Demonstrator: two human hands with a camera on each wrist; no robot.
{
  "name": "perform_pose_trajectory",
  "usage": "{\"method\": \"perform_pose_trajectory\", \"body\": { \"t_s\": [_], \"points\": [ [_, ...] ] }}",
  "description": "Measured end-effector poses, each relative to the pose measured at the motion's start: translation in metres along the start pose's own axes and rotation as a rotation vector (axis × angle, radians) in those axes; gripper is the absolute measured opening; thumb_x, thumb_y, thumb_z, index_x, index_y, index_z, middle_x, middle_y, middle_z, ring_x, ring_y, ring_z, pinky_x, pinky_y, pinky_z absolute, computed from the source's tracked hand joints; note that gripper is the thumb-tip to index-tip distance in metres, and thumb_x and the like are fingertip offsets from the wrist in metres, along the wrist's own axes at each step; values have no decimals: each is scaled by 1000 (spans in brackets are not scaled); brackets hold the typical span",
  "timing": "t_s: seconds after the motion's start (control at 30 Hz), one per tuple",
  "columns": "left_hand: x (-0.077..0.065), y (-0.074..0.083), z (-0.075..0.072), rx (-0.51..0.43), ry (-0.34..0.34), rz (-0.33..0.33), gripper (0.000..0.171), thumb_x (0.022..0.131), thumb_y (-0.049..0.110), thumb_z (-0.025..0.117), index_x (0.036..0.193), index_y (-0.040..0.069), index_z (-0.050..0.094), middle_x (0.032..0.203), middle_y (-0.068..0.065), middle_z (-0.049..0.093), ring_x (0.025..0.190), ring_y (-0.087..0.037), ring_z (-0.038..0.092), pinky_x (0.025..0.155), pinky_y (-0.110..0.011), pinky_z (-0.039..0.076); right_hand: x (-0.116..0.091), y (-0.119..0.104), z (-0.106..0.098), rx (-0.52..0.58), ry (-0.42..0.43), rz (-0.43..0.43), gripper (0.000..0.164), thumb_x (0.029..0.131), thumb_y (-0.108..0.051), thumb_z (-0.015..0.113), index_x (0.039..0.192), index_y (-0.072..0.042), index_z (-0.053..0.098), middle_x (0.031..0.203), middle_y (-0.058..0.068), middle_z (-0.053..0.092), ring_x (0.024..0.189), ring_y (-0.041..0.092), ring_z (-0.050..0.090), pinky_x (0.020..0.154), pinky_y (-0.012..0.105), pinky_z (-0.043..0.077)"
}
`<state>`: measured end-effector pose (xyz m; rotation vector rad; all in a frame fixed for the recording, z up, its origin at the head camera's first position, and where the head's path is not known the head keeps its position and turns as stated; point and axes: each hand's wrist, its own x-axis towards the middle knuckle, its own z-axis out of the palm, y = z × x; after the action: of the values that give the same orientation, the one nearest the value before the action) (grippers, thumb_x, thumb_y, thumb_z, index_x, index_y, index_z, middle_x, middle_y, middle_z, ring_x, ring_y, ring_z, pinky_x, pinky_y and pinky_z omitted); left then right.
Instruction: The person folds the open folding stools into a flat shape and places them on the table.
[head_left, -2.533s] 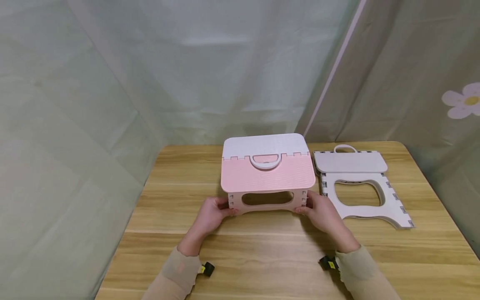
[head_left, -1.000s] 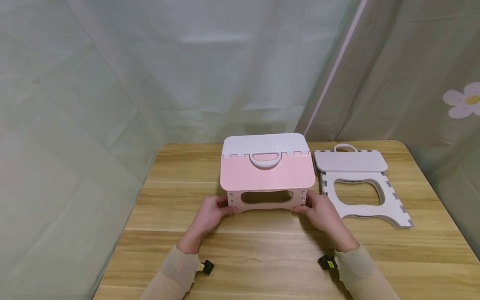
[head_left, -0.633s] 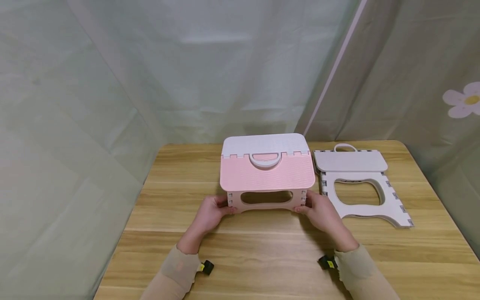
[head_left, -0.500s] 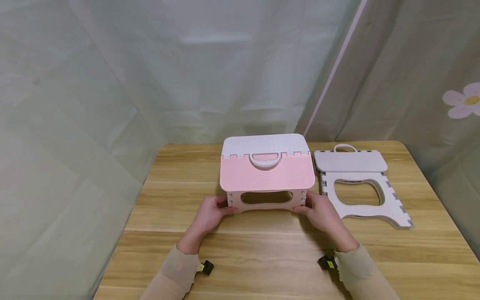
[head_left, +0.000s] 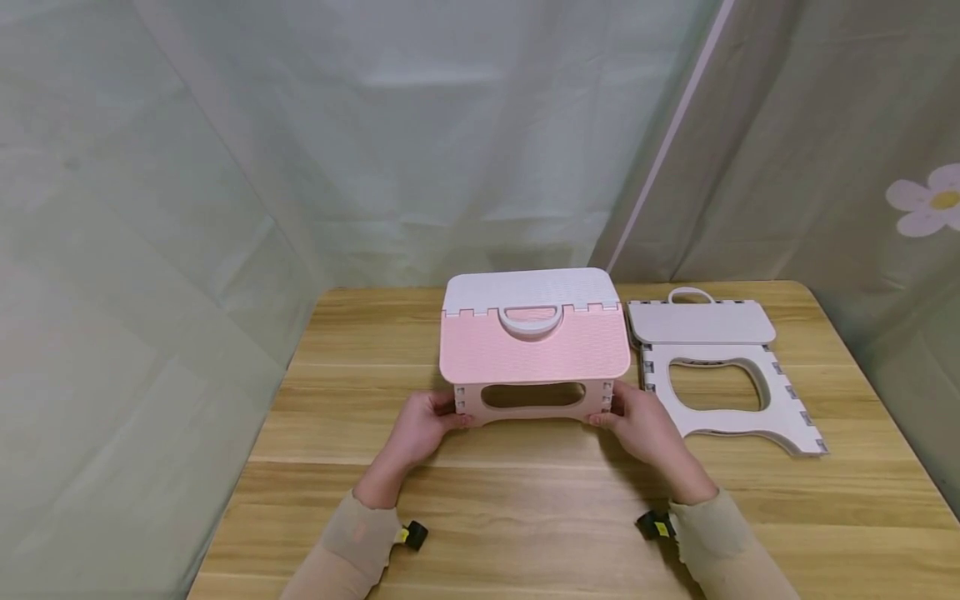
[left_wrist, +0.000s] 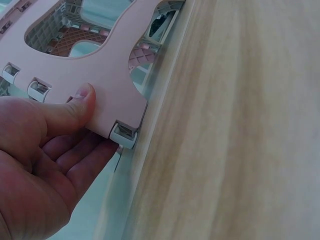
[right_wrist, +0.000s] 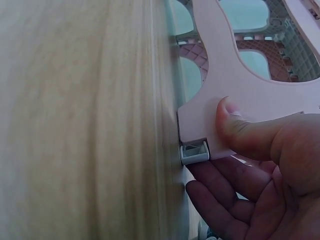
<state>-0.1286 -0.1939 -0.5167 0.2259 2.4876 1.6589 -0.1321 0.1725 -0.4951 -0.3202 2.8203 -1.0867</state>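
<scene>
An unfolded folding stool (head_left: 532, 350) with a pink and white top and a white carrying handle (head_left: 531, 325) stands upright on the table. At its near left leg, my left hand (head_left: 422, 425) grips the edge, thumb on the pink front panel (left_wrist: 112, 90) and fingers behind. My right hand (head_left: 637, 421) holds the near right leg the same way, its thumb pressed on the front panel (right_wrist: 220, 112) beside a small white hinge piece (right_wrist: 195, 152). The stool's lattice underside shows through the panel's opening in both wrist views.
A second stool, white and folded flat (head_left: 705, 329), lies to the right of the pink one, close beside it. The wooden table (head_left: 525, 517) reaches back to a pale curtain (head_left: 465, 167). Each sleeve has a small black device (head_left: 415, 535) at the wrist.
Both hands keep their hold on the stool's near legs. The stool and hands sit very slightly higher in the head view than at first, as does the table; otherwise nothing visibly differs.
</scene>
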Motion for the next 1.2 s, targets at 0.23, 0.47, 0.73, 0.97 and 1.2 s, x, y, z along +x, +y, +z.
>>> {"method": "perform_pose_trajectory", "body": {
  "t_s": [0.23,0.47,0.73,0.97,1.2],
  "points": [
    [-1,0,0,-16,-9,2,28,93,4,82,121,-1,79,119,-16,78,106,-25,74,80,-25,59,0,0,0,0,-3,8,29,94,-20,84,118,-7,73,105,8,79,102,30,72,89,55,56],
    [-1,1,0,-12,-9,4,27,92,4,83,119,-1,80,119,-15,78,105,-23,74,79,-25,58,0,1,0,0,-7,13,28,95,-20,84,117,-8,73,104,7,78,100,28,72,88,54,56],
    [0,-1,0,-13,-10,2,26,93,4,83,118,0,81,119,-15,78,103,-21,73,80,-25,58,0,1,1,3,-9,5,28,95,-21,84,117,-9,73,105,7,79,100,27,72,86,52,56],
    [0,-1,-1,-4,-13,6,27,92,3,83,119,1,81,118,-13,78,103,-19,74,80,-26,59,1,1,1,-1,-6,14,28,95,-19,84,117,-8,73,105,8,78,102,29,72,90,55,55],
    [0,0,-1,6,-13,9,26,92,2,83,118,2,81,116,-11,79,101,-18,74,79,-27,60,0,1,1,-8,-2,13,28,94,-20,85,116,-8,74,105,8,78,100,28,71,88,53,55]
  ]
}}
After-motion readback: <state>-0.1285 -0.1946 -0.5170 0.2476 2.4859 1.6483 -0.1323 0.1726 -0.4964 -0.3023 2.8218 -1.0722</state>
